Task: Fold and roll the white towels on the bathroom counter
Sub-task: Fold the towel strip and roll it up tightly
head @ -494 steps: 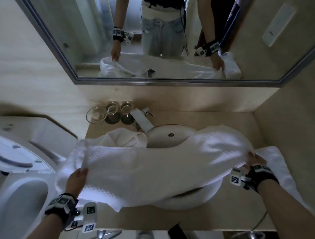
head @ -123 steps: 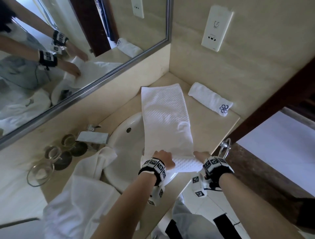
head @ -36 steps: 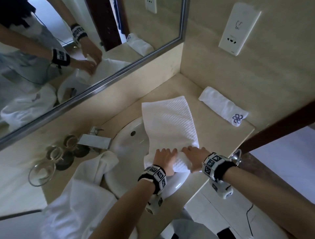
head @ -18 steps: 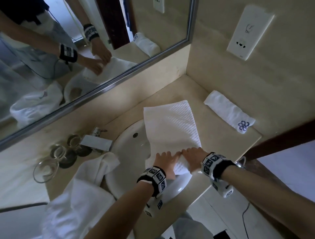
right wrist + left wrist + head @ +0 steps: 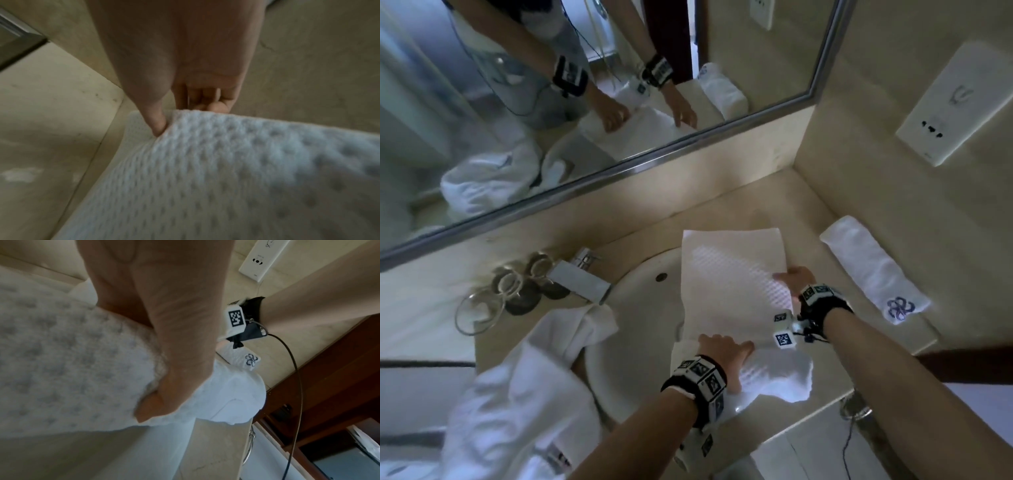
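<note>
1. You're working the waffle-weave towel. It's lying as a folded strip across the right part of the sink basin and onto the counter, with its far end flat near the back wall.
2. The near end is already rolled. Your left hand is pressing on the roll, thumb dug into the cloth in the left wrist view and fingers curling over the top.
3. Your right hand is pinching the strip's right edge further up, thumb on top and fingers tucked under, as the right wrist view shows.
4. Handling, my read: light, soft, no stiffness and grippy weave. It won't slip but will slacken, so hold the roll at both ends and keep the free strip taut and its edges square.
5. Risk: part of the strip is spanning the basin unsupported, so it may be sagging there and skewing the roll.
6. Finished roll with a blue logo is lying near the right wall, well apart from your hands.
7. Loose white towel pile is lying at the left, draping onto the basin rim; not yet folded.
8. Containers: glasses are sitting left of the tap. I can't tell their contents.
</note>
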A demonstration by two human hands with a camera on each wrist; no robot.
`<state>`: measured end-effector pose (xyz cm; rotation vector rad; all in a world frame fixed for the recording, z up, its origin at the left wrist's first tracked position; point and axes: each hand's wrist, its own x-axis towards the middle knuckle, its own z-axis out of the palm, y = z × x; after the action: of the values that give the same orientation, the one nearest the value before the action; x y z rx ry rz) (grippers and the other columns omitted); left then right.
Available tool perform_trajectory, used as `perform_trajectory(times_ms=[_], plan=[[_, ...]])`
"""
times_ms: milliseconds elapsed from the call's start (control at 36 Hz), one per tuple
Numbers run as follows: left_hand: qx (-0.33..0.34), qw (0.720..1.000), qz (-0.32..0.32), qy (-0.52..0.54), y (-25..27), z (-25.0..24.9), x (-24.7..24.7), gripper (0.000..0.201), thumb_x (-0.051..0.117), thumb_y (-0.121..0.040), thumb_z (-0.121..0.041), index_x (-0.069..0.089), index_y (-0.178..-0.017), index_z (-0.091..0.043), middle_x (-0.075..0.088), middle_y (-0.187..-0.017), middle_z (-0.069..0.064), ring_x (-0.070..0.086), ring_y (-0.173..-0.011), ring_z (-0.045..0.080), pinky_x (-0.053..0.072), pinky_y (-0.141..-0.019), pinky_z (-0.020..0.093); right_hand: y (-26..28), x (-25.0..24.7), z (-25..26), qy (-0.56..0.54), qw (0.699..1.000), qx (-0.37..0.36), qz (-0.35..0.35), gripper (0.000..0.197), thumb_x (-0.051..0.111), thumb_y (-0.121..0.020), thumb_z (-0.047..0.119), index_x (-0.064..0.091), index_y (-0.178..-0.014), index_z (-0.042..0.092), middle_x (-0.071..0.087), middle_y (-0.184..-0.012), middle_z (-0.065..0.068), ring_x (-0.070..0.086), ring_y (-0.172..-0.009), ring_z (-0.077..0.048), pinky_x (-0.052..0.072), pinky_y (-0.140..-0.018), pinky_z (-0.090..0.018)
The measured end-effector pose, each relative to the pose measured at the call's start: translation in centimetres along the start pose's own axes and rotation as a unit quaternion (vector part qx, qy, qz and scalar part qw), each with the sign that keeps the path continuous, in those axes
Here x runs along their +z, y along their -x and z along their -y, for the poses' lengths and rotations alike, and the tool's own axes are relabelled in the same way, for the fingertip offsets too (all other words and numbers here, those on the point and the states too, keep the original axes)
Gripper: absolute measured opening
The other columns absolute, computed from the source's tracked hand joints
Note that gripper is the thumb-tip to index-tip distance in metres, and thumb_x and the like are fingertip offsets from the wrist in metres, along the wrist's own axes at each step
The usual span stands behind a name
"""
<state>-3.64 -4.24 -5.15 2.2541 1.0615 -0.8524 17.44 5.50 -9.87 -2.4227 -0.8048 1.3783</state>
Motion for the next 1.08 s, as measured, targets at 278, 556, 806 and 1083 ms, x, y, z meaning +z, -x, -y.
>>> perform_trajectory(times_ms=[278,556,806,1083], plan=[[-0.004,0.999,-0.047,-0.017,-1.1,-1.2,-1.5,0.066,0.069,-0.070,-0.032,0.036,-0.126,-0.025,0.050,-0.104,0.011,0.053,-0.098,0.034,0.037,-0.091,0.053,-1.8,-3.4,1.7,0.089,0.991,-0.052,-0.083,0.047,0.052,-0.090,0.030,0.056,-0.122,-0.004,0.056,-0.127,-0.022,0.055,-0.106,-0.033,0.038,-0.080,-0.031],[-0.048,0.999,-0.014,0.021,-6.7,-8.5,-4.8,0.079,0.071,-0.074,-0.051,0.032,-0.136,-0.022,0.052,-0.123,0.013,0.050,-0.115,0.035,0.031,-0.102,0.053,-5.4,-8.4,2.3,0.201,0.967,-0.115,-0.106,0.058,0.053,-0.088,0.040,0.048,-0.133,0.003,0.051,-0.132,-0.021,0.051,-0.119,-0.039,0.043,-0.099,-0.043],[-0.062,0.998,-0.017,0.022,-7.2,-10.8,-2.9,0.075,0.067,-0.078,-0.048,0.032,-0.138,-0.020,0.046,-0.130,0.017,0.043,-0.122,0.034,0.033,-0.104,0.046,-2.2,-10.1,0.7,0.250,0.949,-0.183,0.052,0.058,0.068,-0.082,0.026,0.047,-0.134,0.011,0.050,-0.135,-0.012,0.052,-0.121,-0.031,0.045,-0.101,-0.039],[-0.034,0.999,-0.013,0.036,-7.0,-10.3,-4.1,0.066,0.062,-0.083,-0.039,0.036,-0.139,-0.015,0.051,-0.131,0.016,0.047,-0.122,0.032,0.039,-0.100,0.040,10.1,-5.9,-11.0,0.579,0.759,-0.291,0.064,0.090,0.074,-0.072,0.034,0.020,-0.144,0.021,0.032,-0.135,-0.008,0.034,-0.124,-0.032,0.036,-0.098,-0.052]])
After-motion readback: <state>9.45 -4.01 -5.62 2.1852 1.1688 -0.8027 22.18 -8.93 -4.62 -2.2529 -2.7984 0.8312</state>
